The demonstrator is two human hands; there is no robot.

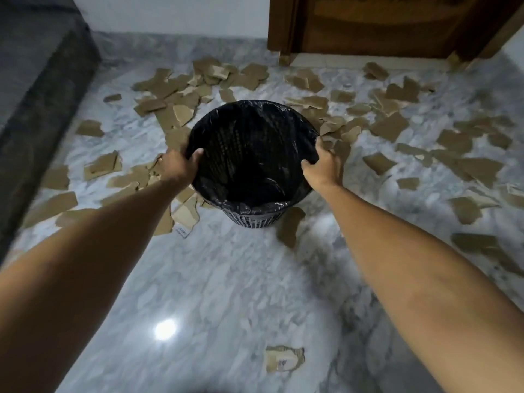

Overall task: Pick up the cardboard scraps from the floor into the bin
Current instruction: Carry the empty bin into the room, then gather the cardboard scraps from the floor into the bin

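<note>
A dark mesh bin (252, 219) lined with a black plastic bag stands in the middle of the marble floor. The inside looks dark, and I cannot make out any scraps in it. My left hand (181, 163) grips the bin's left rim, thumb inside the liner. My right hand (323, 165) grips the right rim the same way. Brown cardboard scraps (175, 103) lie scattered all around the bin, thickest behind it and to the right (388, 126). One scrap with a printed label (283, 360) lies alone near me.
A dark grey bed or sofa edge (42, 89) runs along the left side. A wooden door and frame (377, 24) stand at the back right, beside a white wall. The glossy floor (212, 293) in front of the bin shows a lamp reflection.
</note>
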